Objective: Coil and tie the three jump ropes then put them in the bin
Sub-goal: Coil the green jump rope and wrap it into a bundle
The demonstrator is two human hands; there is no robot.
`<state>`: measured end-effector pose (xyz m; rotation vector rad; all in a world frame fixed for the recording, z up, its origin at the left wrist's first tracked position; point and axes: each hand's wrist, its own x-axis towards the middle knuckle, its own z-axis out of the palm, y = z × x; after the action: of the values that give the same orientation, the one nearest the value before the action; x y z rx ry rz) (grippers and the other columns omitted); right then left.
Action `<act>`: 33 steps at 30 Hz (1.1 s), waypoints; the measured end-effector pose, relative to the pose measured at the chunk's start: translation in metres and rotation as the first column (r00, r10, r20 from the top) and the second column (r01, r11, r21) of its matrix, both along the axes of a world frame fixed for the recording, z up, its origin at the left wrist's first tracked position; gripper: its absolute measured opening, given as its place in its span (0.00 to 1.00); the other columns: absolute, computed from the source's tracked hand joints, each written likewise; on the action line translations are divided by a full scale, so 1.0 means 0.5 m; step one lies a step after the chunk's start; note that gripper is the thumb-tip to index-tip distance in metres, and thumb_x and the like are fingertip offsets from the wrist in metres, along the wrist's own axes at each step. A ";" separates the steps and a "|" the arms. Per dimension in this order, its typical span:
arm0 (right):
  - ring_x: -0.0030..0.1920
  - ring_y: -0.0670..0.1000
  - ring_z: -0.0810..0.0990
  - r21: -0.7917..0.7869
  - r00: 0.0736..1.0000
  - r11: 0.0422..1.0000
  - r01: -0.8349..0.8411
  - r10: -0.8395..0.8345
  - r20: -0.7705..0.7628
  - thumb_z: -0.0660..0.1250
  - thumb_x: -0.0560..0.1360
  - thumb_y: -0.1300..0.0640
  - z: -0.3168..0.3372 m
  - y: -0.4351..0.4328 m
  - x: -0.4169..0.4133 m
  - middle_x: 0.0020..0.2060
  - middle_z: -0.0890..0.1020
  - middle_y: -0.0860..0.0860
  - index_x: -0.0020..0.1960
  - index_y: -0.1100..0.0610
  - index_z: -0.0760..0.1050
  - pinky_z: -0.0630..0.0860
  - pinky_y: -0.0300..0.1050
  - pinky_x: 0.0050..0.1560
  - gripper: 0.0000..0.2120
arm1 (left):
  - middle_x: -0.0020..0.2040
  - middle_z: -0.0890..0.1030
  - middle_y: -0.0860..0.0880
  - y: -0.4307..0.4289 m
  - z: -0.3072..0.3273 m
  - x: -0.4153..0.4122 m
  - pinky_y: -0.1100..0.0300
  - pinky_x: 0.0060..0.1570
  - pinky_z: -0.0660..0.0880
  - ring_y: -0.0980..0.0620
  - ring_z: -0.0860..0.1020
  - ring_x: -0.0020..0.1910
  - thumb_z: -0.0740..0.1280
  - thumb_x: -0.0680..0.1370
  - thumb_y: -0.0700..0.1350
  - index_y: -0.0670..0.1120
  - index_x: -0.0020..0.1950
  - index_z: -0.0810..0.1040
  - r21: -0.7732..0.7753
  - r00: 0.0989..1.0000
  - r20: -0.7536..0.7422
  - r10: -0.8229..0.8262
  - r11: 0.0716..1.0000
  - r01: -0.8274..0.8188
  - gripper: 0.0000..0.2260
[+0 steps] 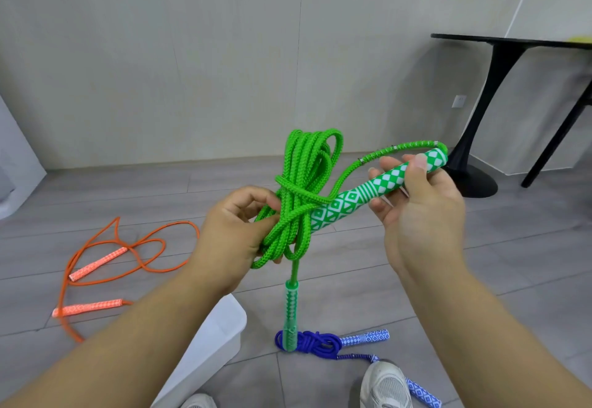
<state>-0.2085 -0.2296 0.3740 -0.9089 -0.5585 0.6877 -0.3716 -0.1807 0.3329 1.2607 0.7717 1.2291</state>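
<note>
My left hand [237, 225] grips the coiled green jump rope [301, 183] at its middle, with a strand wrapped round the bundle. A green-and-white handle [352, 199] pokes through that wrap, and my right hand [416, 193] holds its far end. The rope's other handle [291, 314] hangs straight down below the coil. Below it on the floor lies the blue jump rope [320, 342], coiled, its handles near my shoe. An orange jump rope [105, 266] sprawls loose on the floor at the left. Under my left forearm sits the white bin [221, 337].
A black pedestal table [487, 87] and a chair leg stand at the right by the wall. My two shoes [384, 385] are at the bottom edge. A white object leans at the far left. Grey plank floor lies all around.
</note>
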 end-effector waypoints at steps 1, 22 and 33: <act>0.37 0.47 0.81 0.001 1.000 1.000 -0.003 0.003 -0.006 0.56 0.81 0.55 -0.002 0.000 0.000 0.37 0.82 0.49 0.46 0.55 0.71 0.72 0.37 0.26 0.09 | 0.33 0.81 0.47 0.000 0.000 0.000 0.62 0.19 0.71 0.47 0.75 0.20 0.64 0.73 0.26 0.41 0.37 0.73 -0.010 1.000 -0.005 0.004 1.000 -0.004 0.11; 0.34 0.46 0.79 0.073 0.975 0.997 -0.030 0.046 -0.217 0.54 0.82 0.55 -0.014 0.008 -0.020 0.31 0.81 0.48 0.44 0.56 0.69 0.71 0.36 0.26 0.10 | 0.40 0.84 0.45 -0.013 0.005 0.027 0.49 0.40 0.81 0.42 0.81 0.39 0.65 0.74 0.29 0.49 0.47 0.82 0.129 0.997 -0.062 0.055 0.990 -0.047 0.15; 0.32 0.47 0.80 -0.024 0.939 0.961 -0.276 0.264 -0.220 0.55 0.81 0.54 -0.025 0.024 -0.034 0.37 0.80 0.52 0.49 0.61 0.71 0.75 0.37 0.27 0.12 | 0.33 0.82 0.56 -0.032 0.022 0.032 0.68 0.32 0.73 0.61 0.78 0.31 0.70 0.71 0.31 0.51 0.44 0.80 0.236 0.990 -0.140 0.025 0.972 0.009 0.14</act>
<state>-0.2256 -0.2177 0.3613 -0.8031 -0.4768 1.0418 -0.3555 -0.1968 0.3439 1.5544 0.7495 1.2752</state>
